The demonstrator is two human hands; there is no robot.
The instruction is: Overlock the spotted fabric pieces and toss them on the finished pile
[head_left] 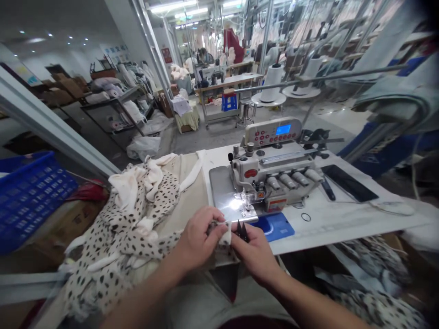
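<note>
My left hand (200, 237) pinches the edge of a small piece of white, black-spotted fabric (224, 235) in front of the overlock sewing machine (277, 169). Dark pointed thread snips (242, 230) stick up from my right hand (257, 253), whose fingers are closed round them and meet the fabric's right side. The snips' handles are hidden in the palm. Just beyond both hands is the machine's lit metal plate (226, 201). Left of my left hand lies a heap of spotted fabric (120, 237) with plain white strips.
On the machine table (318, 235) lie a black phone (350, 183), a dark slim tool (328, 188) and a black ring (306, 217). A blue basket (34, 196) stands at the left. Thread cones (274, 84) rise behind the machine. More spotted fabric (380, 306) is at lower right.
</note>
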